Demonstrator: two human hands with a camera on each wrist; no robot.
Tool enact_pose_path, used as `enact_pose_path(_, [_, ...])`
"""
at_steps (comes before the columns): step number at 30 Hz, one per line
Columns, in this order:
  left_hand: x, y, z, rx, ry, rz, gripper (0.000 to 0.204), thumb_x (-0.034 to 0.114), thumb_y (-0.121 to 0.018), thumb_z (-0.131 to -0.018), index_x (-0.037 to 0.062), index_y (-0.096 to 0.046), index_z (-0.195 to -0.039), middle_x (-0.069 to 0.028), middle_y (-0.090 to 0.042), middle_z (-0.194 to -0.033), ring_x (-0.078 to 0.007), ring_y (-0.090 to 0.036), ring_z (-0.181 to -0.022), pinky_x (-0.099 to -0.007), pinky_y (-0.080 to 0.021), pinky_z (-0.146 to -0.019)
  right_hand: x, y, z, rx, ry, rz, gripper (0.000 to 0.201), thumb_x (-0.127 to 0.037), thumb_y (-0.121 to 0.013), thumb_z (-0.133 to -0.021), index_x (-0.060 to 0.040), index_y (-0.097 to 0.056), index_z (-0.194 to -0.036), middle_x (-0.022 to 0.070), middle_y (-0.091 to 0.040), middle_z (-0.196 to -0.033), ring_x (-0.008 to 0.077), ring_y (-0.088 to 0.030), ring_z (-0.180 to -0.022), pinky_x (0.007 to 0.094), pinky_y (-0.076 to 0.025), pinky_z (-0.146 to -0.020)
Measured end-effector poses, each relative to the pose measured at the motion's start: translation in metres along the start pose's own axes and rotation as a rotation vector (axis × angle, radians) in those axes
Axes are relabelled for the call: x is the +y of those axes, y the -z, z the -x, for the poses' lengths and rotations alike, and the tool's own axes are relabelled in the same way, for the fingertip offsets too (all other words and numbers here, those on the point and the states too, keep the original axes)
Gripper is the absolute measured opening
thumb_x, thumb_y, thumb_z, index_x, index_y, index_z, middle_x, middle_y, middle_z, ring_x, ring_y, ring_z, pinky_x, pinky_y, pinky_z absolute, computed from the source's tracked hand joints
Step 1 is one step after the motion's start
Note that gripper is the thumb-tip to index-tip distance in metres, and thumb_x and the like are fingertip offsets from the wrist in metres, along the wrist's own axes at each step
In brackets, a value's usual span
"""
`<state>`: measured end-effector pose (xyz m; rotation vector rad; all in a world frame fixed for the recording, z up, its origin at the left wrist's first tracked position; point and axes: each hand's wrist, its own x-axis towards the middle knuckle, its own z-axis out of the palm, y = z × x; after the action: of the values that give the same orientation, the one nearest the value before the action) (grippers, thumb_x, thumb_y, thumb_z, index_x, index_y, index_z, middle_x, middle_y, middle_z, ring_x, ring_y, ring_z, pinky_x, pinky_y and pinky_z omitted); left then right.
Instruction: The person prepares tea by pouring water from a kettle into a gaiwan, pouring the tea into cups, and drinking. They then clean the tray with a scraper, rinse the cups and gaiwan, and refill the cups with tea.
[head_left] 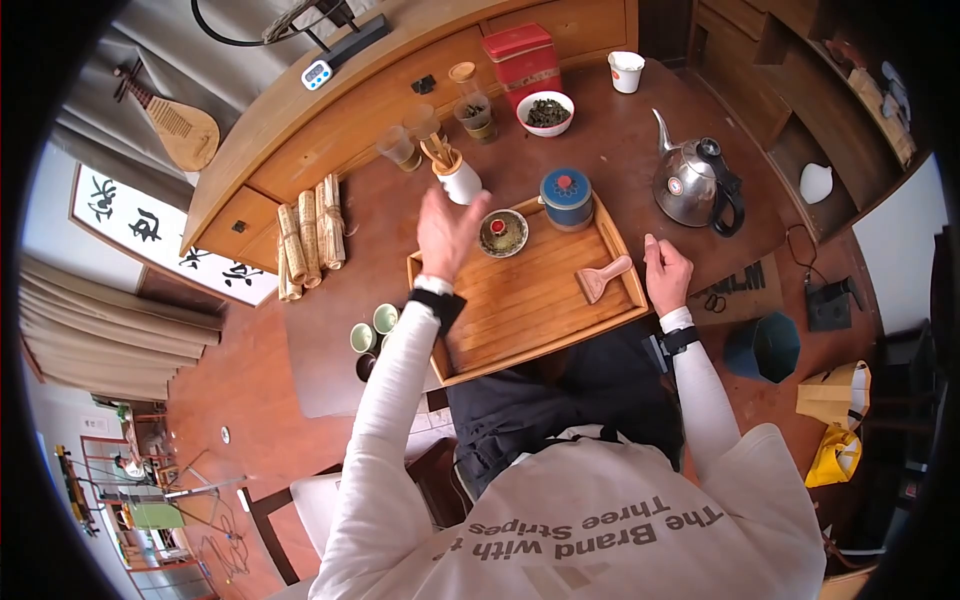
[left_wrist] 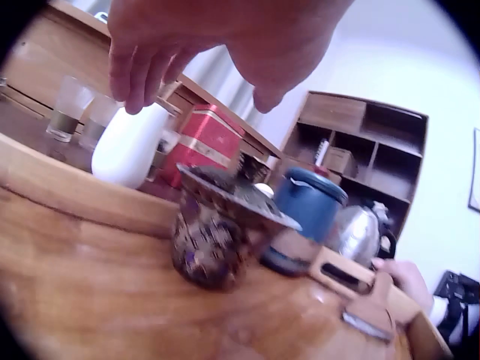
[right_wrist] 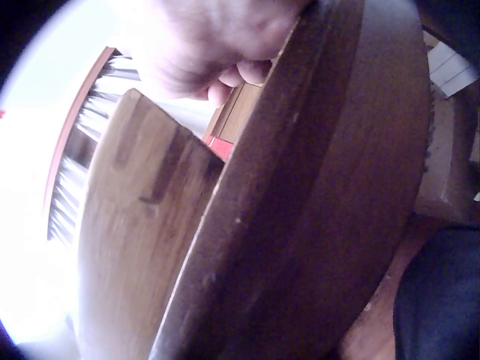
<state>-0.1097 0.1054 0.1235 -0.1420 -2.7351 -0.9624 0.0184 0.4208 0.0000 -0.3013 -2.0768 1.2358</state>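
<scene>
My left hand (head_left: 450, 235) reaches over the far left of a wooden tray (head_left: 500, 320), fingers extended and thumb apart, holding nothing. Just beyond its fingertips stands a white vase (left_wrist: 129, 146) with wooden tea utensils (head_left: 441, 155) in it. In the left wrist view, a patterned flared bowl (left_wrist: 206, 251) sits below the hand; from above, a red spot (head_left: 498, 228) marks its middle. A blue lidded jar (head_left: 566, 205) stands at the tray's far corner. Loosely curled, my right hand (head_left: 668, 278) rests by the tray's right rim, near a flat short-handled wooden tool (head_left: 603, 279).
A steel kettle (head_left: 690, 185) stands to the right, with a paper cup (head_left: 625, 72) behind it. A white bowl of tea leaves (head_left: 546, 115), a red tin (head_left: 522, 62) and glasses (head_left: 400, 153) line the back. Bamboo scrolls (head_left: 310, 235) and small green cups (head_left: 364, 338) lie left.
</scene>
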Motion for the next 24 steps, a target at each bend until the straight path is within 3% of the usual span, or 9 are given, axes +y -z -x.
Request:
enact_pose_path(2, [-0.024, -0.011, -0.037, 0.195, 0.027, -0.064, 0.073, 0.045, -0.084, -0.08, -0.0055, -0.057, -0.125, -0.0299, -0.065, -0.121, -0.0434, -0.064, -0.114, -0.048, -0.052, -0.097, -0.003, 0.0, 0.0, -0.001, -0.004, -0.015, 0.041, -0.021, -0.068, -0.101, 0.0019, -0.052, -0.071, 0.0183, -0.044, -0.059, 0.0259, -0.035, -0.052, 0.0401, -0.036, -0.052])
enact_pose_path(5, [-0.056, -0.029, -0.082, 0.148, 0.082, -0.015, 0.075, 0.048, -0.087, -0.075, -0.0037, -0.061, -0.122, -0.0277, -0.068, -0.12, -0.0423, -0.065, -0.114, -0.0478, -0.053, -0.098, -0.008, 0.0, 0.0, 0.003, -0.02, -0.042, 0.041, -0.02, -0.068, -0.1, 0.0021, -0.052, -0.071, 0.0187, -0.042, -0.059, 0.0235, -0.033, -0.052, 0.0399, -0.036, -0.051])
enact_pose_path(7, [-0.058, -0.036, -0.093, -0.022, 0.152, 0.05, 0.073, 0.051, -0.089, -0.071, -0.0006, -0.066, -0.118, -0.0239, -0.072, -0.117, -0.0396, -0.068, -0.113, -0.0472, -0.054, -0.098, -0.005, 0.0, -0.001, 0.011, -0.013, -0.032, 0.04, -0.02, -0.069, -0.1, 0.0019, -0.052, -0.071, 0.0189, -0.041, -0.059, 0.0227, -0.031, -0.053, 0.0396, -0.036, -0.051])
enact_pose_path(10, [-0.054, -0.046, -0.098, 0.029, 0.162, 0.036, 0.071, 0.053, -0.09, -0.069, 0.0025, -0.07, -0.115, -0.0204, -0.075, -0.114, -0.037, -0.07, -0.111, -0.0468, -0.055, -0.097, -0.006, -0.001, -0.001, 0.017, -0.006, -0.019, 0.041, -0.02, -0.069, -0.1, 0.0017, -0.052, -0.07, 0.019, -0.041, -0.059, 0.0241, -0.032, -0.052, 0.0404, -0.036, -0.051])
enact_pose_path(16, [-0.046, -0.016, -0.086, 0.148, 0.154, 0.014, 0.059, 0.045, -0.093, -0.069, 0.0029, -0.076, -0.107, -0.0183, -0.078, -0.103, -0.0337, -0.075, -0.098, -0.0441, -0.058, -0.09, -0.004, 0.0, -0.001, -0.014, -0.026, -0.024, 0.042, -0.021, -0.068, -0.1, 0.0014, -0.051, -0.069, 0.0192, -0.041, -0.059, 0.0234, -0.033, -0.052, 0.0411, -0.036, -0.051])
enact_pose_path(18, [-0.035, 0.02, -0.07, 0.189, 0.027, 0.085, 0.054, 0.041, -0.093, -0.071, 0.0013, -0.077, -0.104, -0.0179, -0.079, -0.099, -0.0308, -0.077, -0.093, -0.0415, -0.059, -0.086, -0.003, -0.001, -0.001, 0.0, -0.024, -0.013, 0.041, -0.021, -0.068, -0.101, 0.0013, -0.053, -0.069, 0.0176, -0.046, -0.058, 0.0227, -0.037, -0.05, 0.0407, -0.038, -0.052])
enact_pose_path(20, [-0.034, 0.051, -0.05, 0.183, 0.01, 0.128, 0.054, 0.038, -0.094, -0.071, -0.0007, -0.076, -0.105, -0.0177, -0.079, -0.097, -0.0275, -0.078, -0.091, -0.0393, -0.06, -0.084, -0.006, 0.001, -0.001, -0.013, -0.046, -0.029, 0.039, -0.023, -0.067, -0.101, 0.0014, -0.059, -0.072, 0.0149, -0.056, -0.059, 0.0218, -0.049, -0.05, 0.0387, -0.042, -0.054])
enact_pose_path(21, [-0.014, 0.07, -0.029, 0.168, 0.068, 0.108, 0.051, 0.032, -0.093, -0.075, -0.0027, -0.076, -0.107, -0.0129, -0.08, -0.1, -0.0205, -0.076, -0.093, -0.0357, -0.058, -0.084, -0.006, 0.001, -0.001, -0.013, -0.035, -0.017, 0.039, -0.023, -0.067, -0.102, 0.0016, -0.06, -0.072, 0.0152, -0.056, -0.059, 0.0217, -0.049, -0.051, 0.0387, -0.042, -0.054])
enact_pose_path(24, [-0.019, 0.085, 0.014, 0.101, 0.067, 0.079, 0.051, 0.032, -0.093, -0.076, -0.0017, -0.075, -0.11, -0.0143, -0.079, -0.1, -0.0213, -0.076, -0.095, -0.0353, -0.058, -0.084, 0.0, 0.001, -0.002, -0.025, -0.049, 0.023, 0.04, -0.025, -0.068, -0.101, 0.0022, -0.059, -0.072, 0.0145, -0.054, -0.059, 0.0169, -0.048, -0.053, 0.0378, -0.042, -0.055])
